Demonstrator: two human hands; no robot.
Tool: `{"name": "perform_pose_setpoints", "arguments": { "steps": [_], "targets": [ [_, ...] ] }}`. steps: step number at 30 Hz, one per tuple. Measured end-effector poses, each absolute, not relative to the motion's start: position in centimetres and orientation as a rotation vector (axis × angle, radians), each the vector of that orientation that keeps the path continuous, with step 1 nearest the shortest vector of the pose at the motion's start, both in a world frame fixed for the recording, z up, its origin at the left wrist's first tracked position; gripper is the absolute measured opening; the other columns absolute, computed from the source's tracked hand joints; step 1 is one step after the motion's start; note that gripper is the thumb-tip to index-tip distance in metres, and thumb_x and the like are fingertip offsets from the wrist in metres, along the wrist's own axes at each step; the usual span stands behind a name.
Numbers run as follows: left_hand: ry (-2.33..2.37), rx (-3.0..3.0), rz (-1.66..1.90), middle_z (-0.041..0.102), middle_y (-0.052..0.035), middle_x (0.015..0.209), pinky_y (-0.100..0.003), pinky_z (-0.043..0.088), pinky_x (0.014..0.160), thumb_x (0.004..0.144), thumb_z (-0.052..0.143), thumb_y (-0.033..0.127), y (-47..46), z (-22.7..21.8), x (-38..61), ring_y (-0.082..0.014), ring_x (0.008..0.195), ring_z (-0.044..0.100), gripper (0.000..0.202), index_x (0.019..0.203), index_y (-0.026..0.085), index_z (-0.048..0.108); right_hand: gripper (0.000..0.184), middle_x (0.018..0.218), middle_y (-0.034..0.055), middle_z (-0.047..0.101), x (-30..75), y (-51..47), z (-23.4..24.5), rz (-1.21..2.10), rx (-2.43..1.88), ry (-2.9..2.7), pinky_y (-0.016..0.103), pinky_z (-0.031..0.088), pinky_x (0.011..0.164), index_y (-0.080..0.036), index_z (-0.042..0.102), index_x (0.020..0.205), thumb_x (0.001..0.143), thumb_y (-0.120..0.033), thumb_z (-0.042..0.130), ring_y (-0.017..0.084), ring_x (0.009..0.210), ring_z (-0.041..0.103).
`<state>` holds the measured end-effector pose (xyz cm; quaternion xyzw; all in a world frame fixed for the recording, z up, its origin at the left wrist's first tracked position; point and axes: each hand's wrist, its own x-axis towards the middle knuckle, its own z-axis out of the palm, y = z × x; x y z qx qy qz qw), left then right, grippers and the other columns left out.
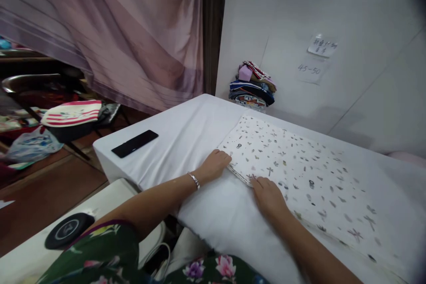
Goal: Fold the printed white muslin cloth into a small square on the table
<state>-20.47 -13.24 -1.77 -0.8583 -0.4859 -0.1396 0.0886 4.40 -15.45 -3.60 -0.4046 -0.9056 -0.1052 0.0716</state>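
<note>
A white cloth point(276, 155) with a small leaf and insect print lies folded in layers, spread flat on the white-covered table point(183, 142). My left hand point(215, 164) is closed on its near left corner, a silver bracelet at the wrist. Farther right along the same front edge, my right hand point(269, 193) grips the cloth, fingers on top and thumb partly hidden. The layered edge shows between the two hands.
A black phone point(135, 143) lies at the table's left end. Folded clothes point(253, 86) are stacked by the wall under paper notes point(321, 46). A pink curtain point(149, 31) hangs at back left. Below left are a chair with a striped cloth point(71, 113) and a round black object point(69, 230).
</note>
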Motion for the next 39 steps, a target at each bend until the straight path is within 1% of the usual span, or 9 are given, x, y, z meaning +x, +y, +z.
{"name": "perform_pose_setpoints", "arguments": {
  "steps": [6,12,16,20,22,24,28,33,39],
  "targets": [
    [-1.717,-2.491,-0.551,0.062,-0.0064,0.087,-0.035,0.039,0.082,0.066,0.041,-0.003,-13.0,-1.4,-23.4,-0.0202,0.087,0.056,0.034,0.089,0.017,0.056,0.034,0.105,0.0117,0.059,1.2,-15.1,-2.3,-0.268,-1.246,-2.794,0.033,0.038,0.080,-0.015,0.054,0.117,0.087,-0.007,0.041,0.022,0.094,0.051],
    [-2.084,-2.367,-0.968,0.063,-0.0051,0.104,-0.031,0.043,0.083,0.073,0.049,0.011,-13.6,-1.1,-24.2,-0.0203,0.098,0.056,0.028,0.097,0.020,0.057,0.036,0.105,0.0115,0.058,-1.9,-14.4,-1.8,-0.274,-1.226,-2.825,0.033,0.037,0.079,-0.014,0.051,0.121,0.088,-0.007,0.040,0.023,0.094,0.051],
    [-2.619,-2.066,-1.427,0.065,-0.0038,0.093,-0.027,0.046,0.066,0.075,0.059,0.031,-13.8,-0.9,-23.8,-0.0169,0.076,0.061,0.027,0.099,0.020,0.055,0.040,0.108,0.0133,0.058,-3.3,-13.8,-1.5,-0.232,-1.249,-2.821,0.034,0.038,0.078,-0.013,0.048,0.126,0.087,-0.007,0.041,0.024,0.094,0.052],
    [-3.057,-1.929,-1.866,0.067,-0.0074,0.087,-0.023,0.045,0.051,0.073,0.063,0.038,-13.7,-0.7,-22.8,-0.0148,0.062,0.062,0.025,0.084,0.016,0.056,0.036,0.106,0.0131,0.058,-3.7,-13.4,-1.4,-0.133,-1.284,-2.806,0.033,0.039,0.076,-0.014,0.050,0.124,0.089,-0.012,0.041,0.023,0.092,0.053],
    [-3.097,-1.990,-1.976,0.069,-0.0090,0.088,-0.024,0.048,0.053,0.073,0.062,0.040,-13.8,-0.6,-22.3,-0.0154,0.064,0.064,0.027,0.082,0.015,0.058,0.035,0.106,0.0124,0.058,-3.6,-13.3,-1.4,-0.093,-1.281,-2.784,0.032,0.038,0.076,-0.015,0.050,0.124,0.090,-0.015,0.041,0.022,0.092,0.053],
    [-3.108,-2.018,-2.229,0.069,-0.0095,0.092,-0.025,0.051,0.059,0.072,0.064,0.041,-14.0,-0.4,-21.7,-0.0164,0.069,0.065,0.030,0.085,0.015,0.060,0.035,0.105,0.0115,0.058,-3.4,-13.3,-1.4,-0.066,-1.269,-2.771,0.031,0.038,0.076,-0.016,0.051,0.124,0.090,-0.016,0.040,0.022,0.092,0.053],
    [-3.048,-1.827,-2.704,0.068,-0.0087,0.088,-0.028,0.054,0.063,0.071,0.067,0.035,-14.2,-0.3,-20.9,-0.0160,0.069,0.064,0.028,0.088,0.014,0.059,0.036,0.103,0.0105,0.058,-3.5,-13.3,-1.1,-0.024,-1.273,-2.766,0.030,0.038,0.075,-0.016,0.052,0.123,0.088,-0.015,0.041,0.022,0.091,0.053],
    [-2.889,-1.529,-2.841,0.065,-0.0059,0.080,-0.027,0.054,0.062,0.076,0.065,0.030,-13.9,-0.5,-20.8,-0.0145,0.067,0.064,0.023,0.088,0.015,0.051,0.038,0.105,0.0092,0.057,-4.6,-13.1,-0.3,0.103,-1.281,-2.720,0.028,0.038,0.077,-0.017,0.051,0.121,0.084,-0.012,0.044,0.020,0.095,0.051],
    [-2.863,-1.498,-2.847,0.062,-0.0020,0.072,-0.026,0.053,0.058,0.075,0.065,0.029,-13.7,-0.9,-21.0,-0.0129,0.062,0.062,0.024,0.086,0.015,0.049,0.029,0.103,0.0061,0.057,-6.7,-12.1,0.3,0.364,-1.223,-2.599,0.026,0.038,0.076,-0.020,0.051,0.115,0.087,-0.019,0.044,0.018,0.097,0.051]
  ]
}}
